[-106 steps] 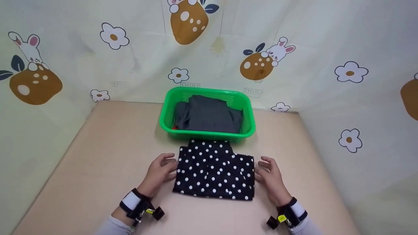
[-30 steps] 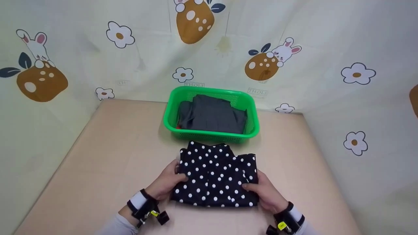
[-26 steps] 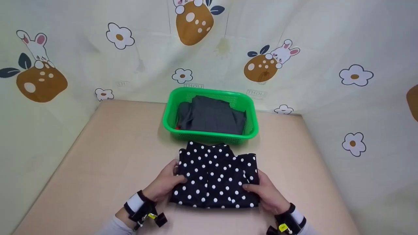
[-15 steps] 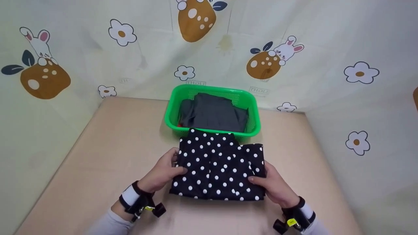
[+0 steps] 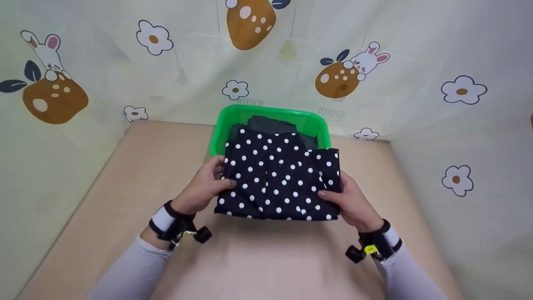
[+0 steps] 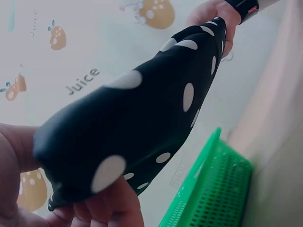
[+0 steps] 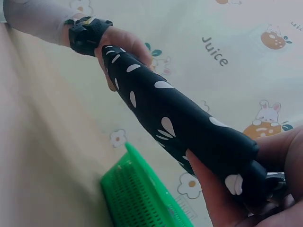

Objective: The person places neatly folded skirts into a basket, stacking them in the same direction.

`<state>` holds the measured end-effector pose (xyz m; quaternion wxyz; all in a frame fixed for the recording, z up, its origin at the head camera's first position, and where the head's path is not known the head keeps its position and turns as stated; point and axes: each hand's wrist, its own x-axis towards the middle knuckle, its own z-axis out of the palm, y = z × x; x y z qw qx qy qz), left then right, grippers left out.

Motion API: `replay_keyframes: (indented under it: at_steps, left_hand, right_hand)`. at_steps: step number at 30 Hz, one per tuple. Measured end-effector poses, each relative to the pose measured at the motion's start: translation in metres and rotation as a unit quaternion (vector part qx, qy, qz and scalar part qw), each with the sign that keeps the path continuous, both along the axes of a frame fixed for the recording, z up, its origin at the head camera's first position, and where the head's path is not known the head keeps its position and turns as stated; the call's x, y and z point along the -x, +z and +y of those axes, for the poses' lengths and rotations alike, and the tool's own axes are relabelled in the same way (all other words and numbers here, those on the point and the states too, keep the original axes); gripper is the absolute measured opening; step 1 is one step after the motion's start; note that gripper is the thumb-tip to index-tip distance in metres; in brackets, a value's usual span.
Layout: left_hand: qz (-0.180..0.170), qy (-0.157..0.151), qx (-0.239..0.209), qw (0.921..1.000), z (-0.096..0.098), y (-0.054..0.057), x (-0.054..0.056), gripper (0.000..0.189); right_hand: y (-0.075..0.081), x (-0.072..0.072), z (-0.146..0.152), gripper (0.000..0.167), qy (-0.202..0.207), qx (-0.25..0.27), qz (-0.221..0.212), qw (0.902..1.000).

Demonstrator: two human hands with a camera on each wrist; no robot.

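A folded black garment with white polka dots point(image 5: 279, 179) hangs raised over the table, overlapping the front of the green basket point(image 5: 322, 129) in the head view. My left hand point(image 5: 204, 183) pinches its left edge, thumb on top and fingers underneath. On the opposite edge my right hand point(image 5: 354, 200) grips it in the same manner. Both wrist views show the cloth point(image 6: 142, 109) stretched between the two hands, above the basket's rim. Inside the basket lies a dark grey folded garment point(image 5: 270, 124), now partly hidden behind the dotted one.
The basket stands at the back of a beige tabletop point(image 5: 266, 258), close to a pale curtain point(image 5: 187, 54) printed with rabbits, fruit and flowers. That curtain also runs along the left and right sides. Each wrist wears a strap with a small camera.
First my hands lay beside the dotted garment on the table. They then took hold of its sides, lifted it, and moved it forward over the basket's front.
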<state>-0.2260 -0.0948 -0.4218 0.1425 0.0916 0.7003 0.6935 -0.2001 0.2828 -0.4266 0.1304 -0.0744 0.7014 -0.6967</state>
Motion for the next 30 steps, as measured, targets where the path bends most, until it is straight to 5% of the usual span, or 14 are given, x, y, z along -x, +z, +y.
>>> replay_keyframes:
  at_steps: [11, 17, 24, 30]
  left_hand:
    - [-0.007, 0.071, -0.048, 0.9962, 0.011, 0.011, 0.073, 0.053]
    - [0.010, 0.108, -0.048, 0.9930, 0.007, 0.011, 0.099, 0.047]
    - [0.030, 0.138, -0.027, 0.9896, 0.013, 0.001, 0.116, 0.048]
    - [0.045, 0.154, -0.018, 0.9869, 0.020, -0.005, 0.125, 0.049]
  right_hand:
    - [0.014, 0.058, -0.016, 0.074, -0.073, 0.087, 0.013, 0.9935]
    - [0.012, 0.090, -0.031, 0.064, -0.126, 0.102, 0.012, 0.9867]
    - [-0.003, 0.109, -0.044, 0.047, -0.219, 0.023, 0.037, 0.9748]
    - [-0.010, 0.117, -0.047, 0.043, -0.269, -0.143, 0.103, 0.9469]
